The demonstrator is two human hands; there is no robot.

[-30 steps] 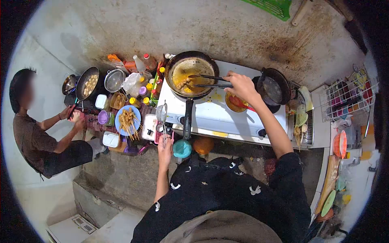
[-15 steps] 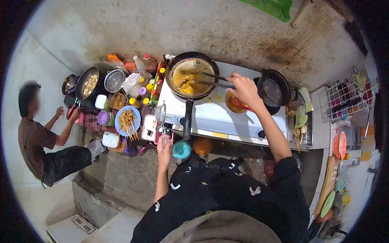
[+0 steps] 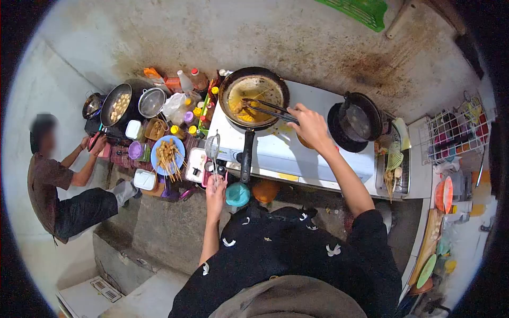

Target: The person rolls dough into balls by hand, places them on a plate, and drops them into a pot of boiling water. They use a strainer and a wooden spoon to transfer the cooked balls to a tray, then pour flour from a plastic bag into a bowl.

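My right hand (image 3: 308,126) is closed around dark tongs (image 3: 271,109), whose tips reach into a frying pan (image 3: 282,90) on the white stove (image 3: 313,153). At the tips, yellow-brown food (image 3: 245,113) lies in yellowish oil. The pan's black handle (image 3: 247,159) points toward me. In my left hand (image 3: 215,193) is the handle of a small wire strainer (image 3: 212,146), held upright left of the pan handle. Below my right hand an orange-brown bowl (image 3: 305,142) is mostly hidden.
A black pot (image 3: 361,121) sits on the right burner. To the left are a blue plate of skewers (image 3: 168,155), bottles (image 3: 199,79) and containers. A seated person (image 3: 58,175) holds another pan (image 3: 116,105). A wire rack (image 3: 457,132) stands at the right.
My right hand has moved slightly left and down, and the tongs' tips have come closer together at the food. My left hand has barely moved. The other person's hands have shifted along their pan's handle.
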